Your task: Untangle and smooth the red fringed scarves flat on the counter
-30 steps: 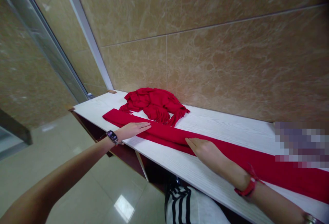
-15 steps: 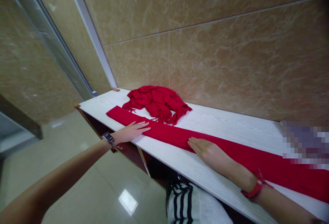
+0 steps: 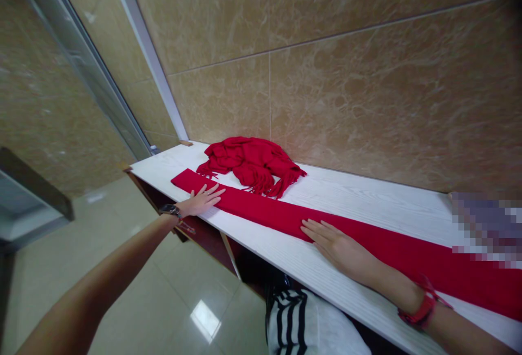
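Observation:
A long red scarf (image 3: 261, 208), folded into a flat strip, runs along the white tabletop (image 3: 338, 181) and out of view at the right. My left hand (image 3: 203, 200) lies on the strip near its far left end, fingers spread. Further right, my right hand (image 3: 336, 243) rests flat on the same strip with the fingers stretched out and close together. Behind the strip a second red scarf (image 3: 248, 159) lies crumpled in a heap, its fringe touching or nearly touching the folded one.
A tiled marble-look wall (image 3: 346, 99) rises along the table's back edge. At the far right lies a blurred-out rectangular item (image 3: 485, 222). Below the front edge are dark open shelves and a white cloth with black stripes (image 3: 318, 322). A small brown block (image 3: 186, 143) sits at the back left corner.
My left hand has slid left along the folded scarf, toward its end, with the fingers spreading wider. My right hand has stayed at nearly the same spot. Both scarves lie as before.

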{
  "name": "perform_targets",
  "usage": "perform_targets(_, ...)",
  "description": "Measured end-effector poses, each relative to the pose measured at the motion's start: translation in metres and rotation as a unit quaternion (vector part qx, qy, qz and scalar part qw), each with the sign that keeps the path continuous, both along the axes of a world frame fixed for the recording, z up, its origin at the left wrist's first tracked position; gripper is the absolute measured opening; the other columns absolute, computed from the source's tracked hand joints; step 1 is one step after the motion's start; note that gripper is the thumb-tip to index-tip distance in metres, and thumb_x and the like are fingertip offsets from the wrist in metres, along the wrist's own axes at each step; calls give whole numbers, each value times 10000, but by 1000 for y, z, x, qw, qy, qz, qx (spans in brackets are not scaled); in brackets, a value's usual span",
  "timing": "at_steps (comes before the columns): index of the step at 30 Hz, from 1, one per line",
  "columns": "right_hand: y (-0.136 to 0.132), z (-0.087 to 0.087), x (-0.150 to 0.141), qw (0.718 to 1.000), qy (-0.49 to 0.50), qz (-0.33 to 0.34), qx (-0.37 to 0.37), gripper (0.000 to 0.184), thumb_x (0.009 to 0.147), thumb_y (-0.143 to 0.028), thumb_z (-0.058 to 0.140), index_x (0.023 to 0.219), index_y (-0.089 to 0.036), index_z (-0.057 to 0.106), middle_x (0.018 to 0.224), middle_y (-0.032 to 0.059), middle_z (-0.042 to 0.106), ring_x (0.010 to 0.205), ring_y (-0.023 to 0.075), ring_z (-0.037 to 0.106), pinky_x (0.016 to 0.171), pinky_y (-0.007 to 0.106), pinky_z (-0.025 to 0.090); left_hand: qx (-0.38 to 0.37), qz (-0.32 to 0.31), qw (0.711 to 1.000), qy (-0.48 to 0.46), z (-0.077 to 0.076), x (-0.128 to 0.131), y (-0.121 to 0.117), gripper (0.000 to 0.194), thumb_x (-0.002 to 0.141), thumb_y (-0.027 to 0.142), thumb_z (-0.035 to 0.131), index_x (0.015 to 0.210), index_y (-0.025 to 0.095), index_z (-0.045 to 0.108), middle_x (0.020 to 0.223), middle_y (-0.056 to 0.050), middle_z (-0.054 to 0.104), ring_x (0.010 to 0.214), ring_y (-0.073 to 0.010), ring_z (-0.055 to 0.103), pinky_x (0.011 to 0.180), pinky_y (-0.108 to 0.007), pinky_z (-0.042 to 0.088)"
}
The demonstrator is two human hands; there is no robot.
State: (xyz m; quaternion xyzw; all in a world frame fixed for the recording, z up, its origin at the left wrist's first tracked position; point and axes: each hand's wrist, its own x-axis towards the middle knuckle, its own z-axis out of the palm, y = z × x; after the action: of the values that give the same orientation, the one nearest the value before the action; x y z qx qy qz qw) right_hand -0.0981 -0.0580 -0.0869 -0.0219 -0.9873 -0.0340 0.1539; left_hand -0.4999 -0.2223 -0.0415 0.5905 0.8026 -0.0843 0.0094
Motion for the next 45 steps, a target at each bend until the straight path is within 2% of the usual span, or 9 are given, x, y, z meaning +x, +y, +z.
perform_targets(4,0,1,0,1000,2,-8,-12,416,869,-117,367,1280,-121,432,1320,116,446,1231,185,382,997,393,376,36,15,999,28,-3,7,4,458,925,429,236,1363,298,270,1430,-126,247,1277,-402,218,845,-696,251)
perform_targets(8,-8,22,-19,998,31,-21,-44,357,880,-193,395,1209,-121,514,1267,118,504,1191,195,434,987,386,388,53,-155,986,32,3,23,4,468,914,443,303,1355,288,293,1443,-88,238,1312,-294,191,986,-531,245)
perform_targets(11,-22,44,-54,998,36,-7,-50,333,876,-186,406,1167,-107,547,1218,125,544,1155,195,471,982,364,388,65,-246,966,41,10,26,1,469,893,445,376,1311,232,388,1384,-93,355,1247,-210,340,1000,-337,303)
perform_targets(15,-43,55,-112,998,16,-13,-67,288,857,-167,437,1098,-89,573,1134,132,592,1064,199,533,891,304,443,68,-209,968,117,11,13,-3,401,875,415,437,1192,184,521,1157,-103,554,1003,-193,550,857,-296,433)
perform_targets(21,-62,45,-169,999,-23,-31,-32,205,843,-131,434,976,-92,585,958,123,633,891,221,585,720,292,485,75,-252,953,148,3,0,-7,297,906,303,412,1139,190,558,1077,-85,598,994,-163,557,847,-262,437)
perform_targets(27,-63,44,-170,999,-35,-22,8,234,825,-58,424,1017,-82,557,982,145,624,897,221,588,709,279,482,53,-289,945,143,10,0,-4,360,861,61,404,1162,201,542,1091,-76,606,1028,-160,551,898,-265,419)
perform_targets(32,-63,48,-166,999,-31,-37,16,287,818,-35,426,1086,-59,526,1006,157,624,887,217,603,690,272,497,62,-258,952,153,18,-3,-9,376,868,51,365,1191,178,511,1194,-88,563,1051,-164,548,854,-267,461)
perform_targets(40,-57,35,-162,998,-26,36,40,288,824,-32,424,1090,-68,530,1106,175,592,1011,217,571,838,302,468,84,-277,953,86,-2,0,-29,350,889,87,354,1198,156,504,1240,-108,530,1127,-169,501,926,-297,431)
perform_targets(45,-58,37,-161,999,-11,-4,36,370,820,-13,407,1181,-48,476,1137,185,578,1030,217,563,823,290,481,102,-243,957,125,-6,-5,-20,325,889,136,388,1189,152,514,1219,-107,547,1128,-182,498,951,-330,407)
